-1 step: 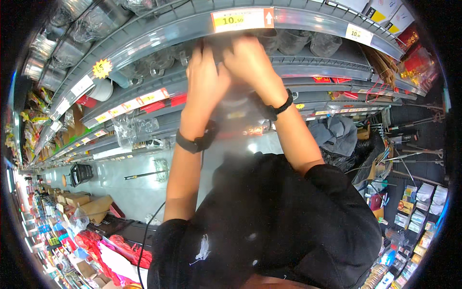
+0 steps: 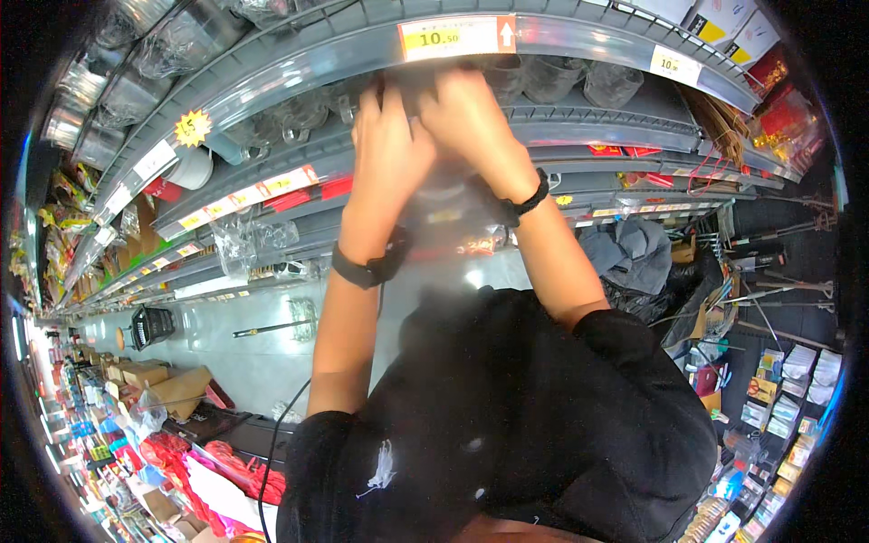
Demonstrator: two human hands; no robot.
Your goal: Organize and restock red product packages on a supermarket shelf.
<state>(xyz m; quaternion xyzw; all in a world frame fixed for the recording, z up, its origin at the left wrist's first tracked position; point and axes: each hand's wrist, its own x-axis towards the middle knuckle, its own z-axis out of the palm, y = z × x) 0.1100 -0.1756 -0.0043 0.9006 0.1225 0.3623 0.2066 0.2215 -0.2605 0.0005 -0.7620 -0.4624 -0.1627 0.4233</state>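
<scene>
Two-hand reach: left hand (image 2: 389, 145) and right hand (image 2: 471, 113) nearly together at the shelf (image 2: 634, 116).
Grip: can't tell, fingertips lost in dark blur. Clear glassware (image 2: 550, 81) stands to either side, nearest pieces just beside the right hand. Farther off, black basket (image 2: 152, 327) on the floor (image 2: 208, 342).

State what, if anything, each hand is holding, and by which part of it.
It cannot be told: the left hand and right hand end in a dark blur below the shelf edge, hiding any hold.
</scene>
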